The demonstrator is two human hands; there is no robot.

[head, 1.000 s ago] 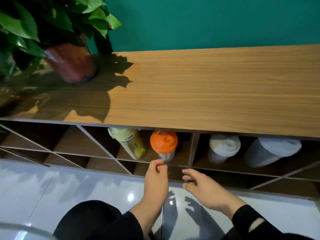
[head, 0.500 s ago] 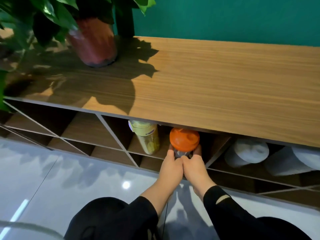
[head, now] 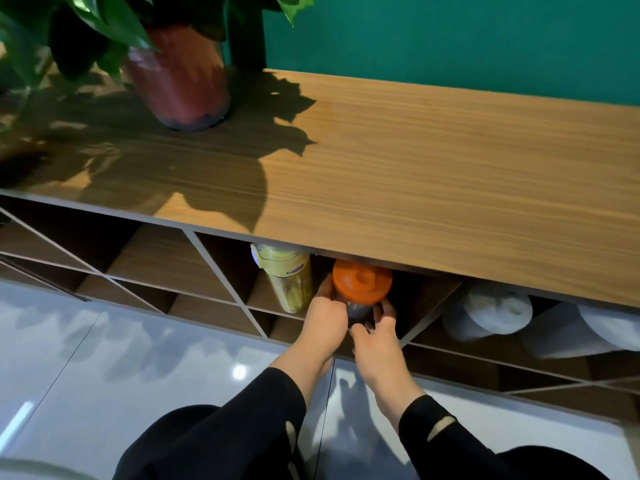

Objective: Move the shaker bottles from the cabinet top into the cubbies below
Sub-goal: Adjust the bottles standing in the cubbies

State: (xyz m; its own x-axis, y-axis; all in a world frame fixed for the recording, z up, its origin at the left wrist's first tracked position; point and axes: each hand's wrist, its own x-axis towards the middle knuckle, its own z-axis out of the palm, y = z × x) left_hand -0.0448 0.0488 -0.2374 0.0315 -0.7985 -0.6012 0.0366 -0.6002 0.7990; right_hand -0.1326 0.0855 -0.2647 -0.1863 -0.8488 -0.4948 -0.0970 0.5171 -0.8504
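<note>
An orange-lidded shaker bottle [head: 362, 284] stands in a top-row cubby under the wooden cabinet top [head: 433, 174]. My left hand [head: 325, 320] wraps its left side and my right hand [head: 375, 332] holds its lower right side; most of its dark body is hidden by my fingers. A yellow bottle [head: 289, 277] stands just left of it in the same cubby. Two white-lidded bottles [head: 491, 315] [head: 588, 329] lean in the cubby to the right.
A potted plant in a reddish pot [head: 180, 77] stands at the back left of the cabinet top, against a green wall. Open cubbies [head: 152, 258] lie to the left. A glossy tiled floor [head: 104, 368] is below.
Both hands went from hovering in front of the cubby to closing on the orange-lidded bottle. The view has shifted closer and to the right.
</note>
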